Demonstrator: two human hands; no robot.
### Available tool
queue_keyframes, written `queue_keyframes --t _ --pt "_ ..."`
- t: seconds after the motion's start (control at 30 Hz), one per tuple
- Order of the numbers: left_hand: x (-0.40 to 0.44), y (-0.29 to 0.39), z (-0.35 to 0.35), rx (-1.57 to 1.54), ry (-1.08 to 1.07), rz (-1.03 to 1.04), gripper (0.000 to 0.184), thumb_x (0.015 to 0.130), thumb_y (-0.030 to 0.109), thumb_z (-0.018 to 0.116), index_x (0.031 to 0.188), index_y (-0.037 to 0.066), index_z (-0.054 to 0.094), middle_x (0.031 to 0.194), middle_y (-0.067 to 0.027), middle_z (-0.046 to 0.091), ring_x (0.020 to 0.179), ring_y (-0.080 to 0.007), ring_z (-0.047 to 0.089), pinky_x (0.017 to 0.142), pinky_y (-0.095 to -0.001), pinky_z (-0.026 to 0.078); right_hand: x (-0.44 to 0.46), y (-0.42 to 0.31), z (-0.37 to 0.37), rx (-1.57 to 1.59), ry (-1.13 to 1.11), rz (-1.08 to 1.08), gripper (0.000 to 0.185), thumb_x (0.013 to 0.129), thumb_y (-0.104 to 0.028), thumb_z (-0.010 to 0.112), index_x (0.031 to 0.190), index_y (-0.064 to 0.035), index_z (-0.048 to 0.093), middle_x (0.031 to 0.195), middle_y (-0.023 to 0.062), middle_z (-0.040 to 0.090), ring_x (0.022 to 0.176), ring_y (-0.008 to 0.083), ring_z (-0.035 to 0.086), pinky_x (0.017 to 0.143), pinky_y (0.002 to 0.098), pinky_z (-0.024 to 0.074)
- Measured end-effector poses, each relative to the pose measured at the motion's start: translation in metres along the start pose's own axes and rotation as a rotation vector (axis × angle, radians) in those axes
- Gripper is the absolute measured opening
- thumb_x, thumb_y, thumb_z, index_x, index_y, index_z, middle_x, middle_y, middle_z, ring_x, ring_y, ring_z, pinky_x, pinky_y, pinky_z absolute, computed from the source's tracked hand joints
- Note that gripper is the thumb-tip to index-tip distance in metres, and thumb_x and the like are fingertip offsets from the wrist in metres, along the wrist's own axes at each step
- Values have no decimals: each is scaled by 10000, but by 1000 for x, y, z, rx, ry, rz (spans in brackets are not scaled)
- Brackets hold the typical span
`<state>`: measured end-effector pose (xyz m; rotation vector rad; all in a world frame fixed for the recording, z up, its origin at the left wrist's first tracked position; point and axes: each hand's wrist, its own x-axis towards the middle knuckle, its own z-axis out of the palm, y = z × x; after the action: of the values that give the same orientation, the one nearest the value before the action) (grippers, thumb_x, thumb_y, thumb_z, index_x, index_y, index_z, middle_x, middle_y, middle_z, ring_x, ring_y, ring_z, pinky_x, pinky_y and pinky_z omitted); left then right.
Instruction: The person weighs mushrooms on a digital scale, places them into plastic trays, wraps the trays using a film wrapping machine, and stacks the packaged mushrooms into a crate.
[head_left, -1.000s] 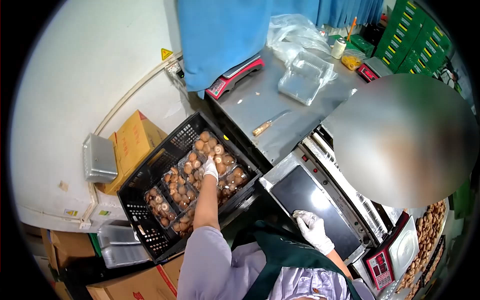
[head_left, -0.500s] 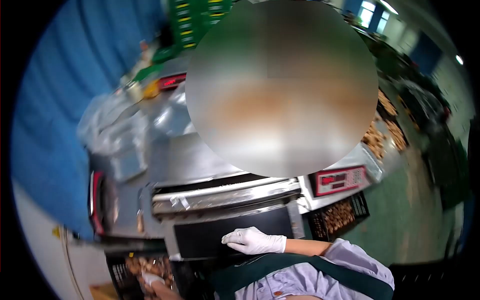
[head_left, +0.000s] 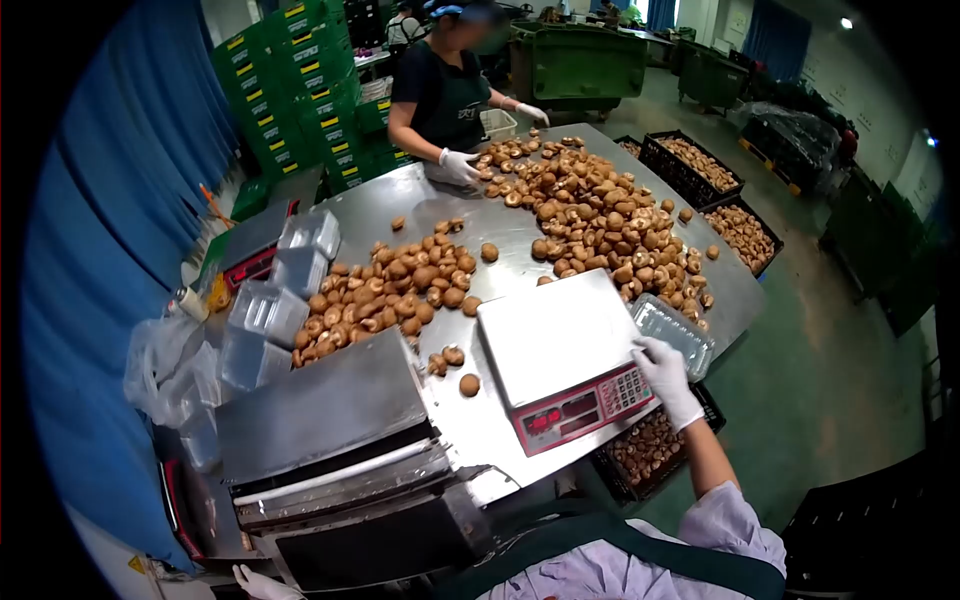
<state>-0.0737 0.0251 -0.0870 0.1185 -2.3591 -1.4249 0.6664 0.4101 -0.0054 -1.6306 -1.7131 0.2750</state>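
My right hand (head_left: 668, 385), in a white glove, is at the near end of a clear plastic tray (head_left: 674, 336), its fingers closed on the rim. That tray lies tilted beside a red and white digital scale (head_left: 565, 350) with a bare plate. At the bottom left edge my left hand (head_left: 265, 584), also gloved, shows partly, its fingers apart and holding nothing visible. It is beside the sealing machine (head_left: 330, 430). Brown mushrooms lie in a large heap (head_left: 610, 215) and a smaller one (head_left: 390, 290) on the metal table (head_left: 450, 205).
Across the table stands a co-worker (head_left: 445, 95) with gloved hands at the mushrooms. More clear trays (head_left: 268, 312) and plastic film are at the left. Crates of mushrooms (head_left: 650, 450) stand below the right edge. Green crates (head_left: 290, 90) are stacked behind, near a green bin (head_left: 575, 65).
The view has swung right, from the black crate to the mushroom table. My right hand has left the sealing machine for the clear tray. My left hand is out of the crate's mushroom packs.
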Motion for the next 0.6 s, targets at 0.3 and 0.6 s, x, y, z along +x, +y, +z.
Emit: queue_keyframes --t 0.3,0.6 --pt "-292 227 15 -560 -732 109 279 953 159 476 1167 4 563 1199 -114 554 1120 -201 523 923 -339 440 25 183 -4 -440 -456 68 255 804 -336 616 822 -94 695 778 165 652 752 356 628 691 427 506" --pt "-465 273 10 -577 -1078 -198 205 913 89 497 1037 -14 623 1032 -99 616 903 -172 609 785 -273 498 35 181 -10 -471 -613 -57 223 807 -301 588 825 -107 696 779 141 654 761 332 624 672 435 493"
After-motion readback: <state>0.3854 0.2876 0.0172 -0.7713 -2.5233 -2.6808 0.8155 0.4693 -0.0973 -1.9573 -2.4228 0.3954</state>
